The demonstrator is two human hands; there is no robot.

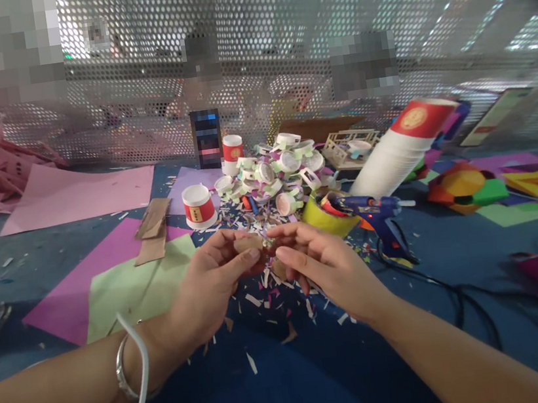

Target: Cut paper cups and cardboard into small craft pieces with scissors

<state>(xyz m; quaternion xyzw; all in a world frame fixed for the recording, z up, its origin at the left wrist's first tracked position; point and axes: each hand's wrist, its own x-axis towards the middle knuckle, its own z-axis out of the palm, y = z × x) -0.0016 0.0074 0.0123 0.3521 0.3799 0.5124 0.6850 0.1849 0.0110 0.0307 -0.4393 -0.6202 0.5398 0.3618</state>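
Observation:
My left hand [221, 270] pinches a small brown cardboard piece [249, 244] between thumb and fingers, above a litter of paper scraps. Close to its right edge, my right hand [324, 263] has its thumb and fingertips drawn together; whether they grip the cardboard or some tiny bit, I cannot make out. Just beyond the hands lies a heap of white cup rings with pale green strips [288, 162]. A red and white paper cup [199, 206] stands to the left of the heap. A blue glue gun [379, 213] rests in a yellow holder [325, 217] at the right.
Purple paper [59, 302], light green paper [136, 288] and folded cardboard [153, 226] lie at left. A leaning stack of paper cups [396, 152] rises at right. A black cord [443, 281] runs across the blue table. A phone [207, 137] stands against the perforated metal screen [140, 122].

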